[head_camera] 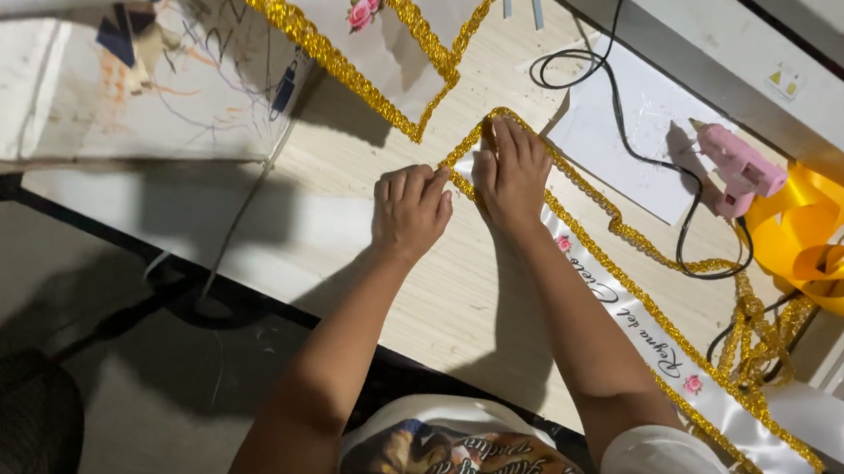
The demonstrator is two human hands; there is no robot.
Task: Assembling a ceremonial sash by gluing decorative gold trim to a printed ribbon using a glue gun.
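- The right hand (513,169) lies flat, fingers straight, pressing the pointed far end of a white sash (636,319) onto the wooden table (366,177); it grips nothing, only pushes down
- The left hand (409,211) sits just beside it, fingers curled under, knuckles bearing on the sash's near-left edge; whether it pinches anything I cannot tell
- Gold braid trim (586,195) runs round the sash tip and along both edges, trailing right into a loose heap
- A pink glue gun (738,172) rests on white paper (621,132) to the far right, its black cord looping near; a yellow ribbon coil (822,253) lies beyond it
- A second trimmed sash (399,25) lies at the far side
- To my eye, pressing well here means steady, even pressure along the braid at the corner; keep the point sharp and the trim flush with the edge
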